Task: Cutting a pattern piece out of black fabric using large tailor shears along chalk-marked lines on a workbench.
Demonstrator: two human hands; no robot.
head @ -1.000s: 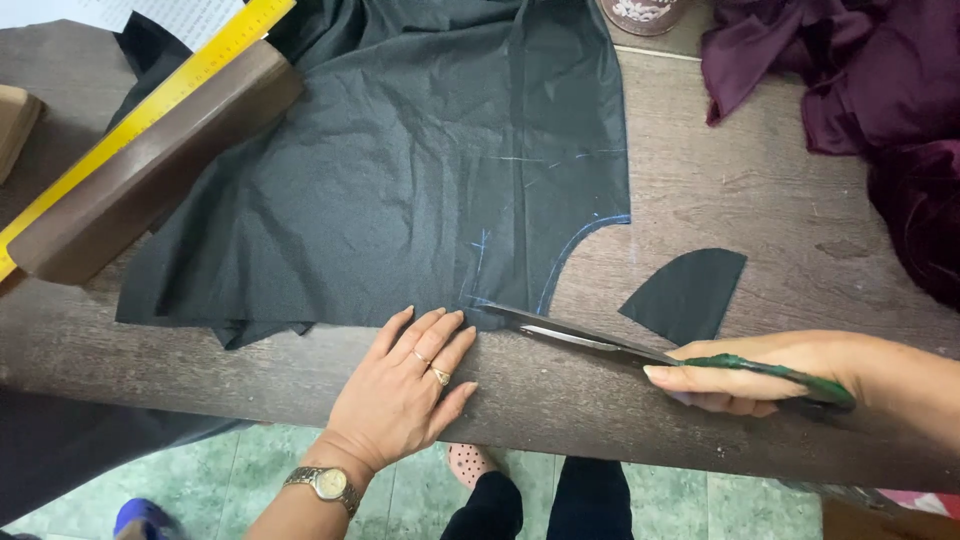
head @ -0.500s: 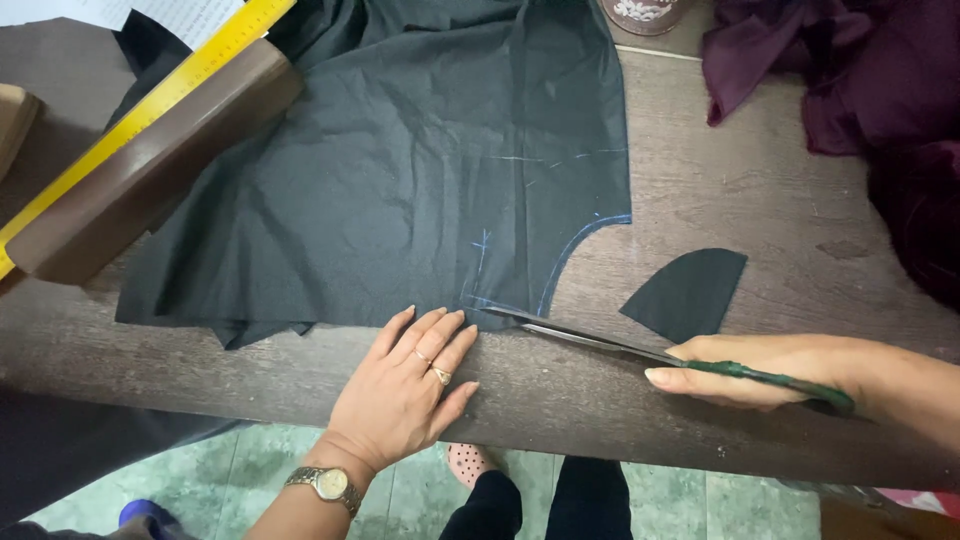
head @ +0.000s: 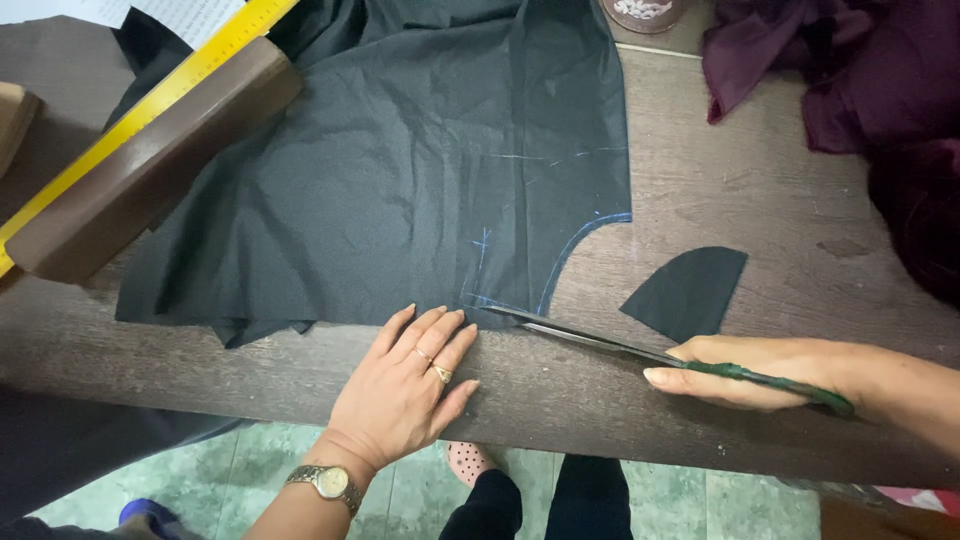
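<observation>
A sheet of black cloth [head: 400, 170] lies on the dark wooden table [head: 730, 190], marked with blue chalk lines and a curved cut at its right edge. My left hand [head: 405, 385] rests flat at the cloth's near edge, fingers spread, with rings and a wristwatch. My right hand [head: 765, 372] grips green-handled scissors [head: 600, 340] whose blades point left, their tips at the chalked lower corner of the cloth. A cut-off black piece [head: 685, 292] lies on the table just behind the scissors.
A long brown wooden block [head: 150, 165] with a yellow ruler [head: 150, 95] along it lies at the left, on the cloth's edge. Maroon fabric [head: 860, 90] is heaped at the back right. A small container [head: 640, 12] stands at the back. Green floor tiles show below the table's edge.
The scissors and my right hand have slid slightly to the right and back, the blade tips staying at the cloth's corner. My left hand has kept its place.
</observation>
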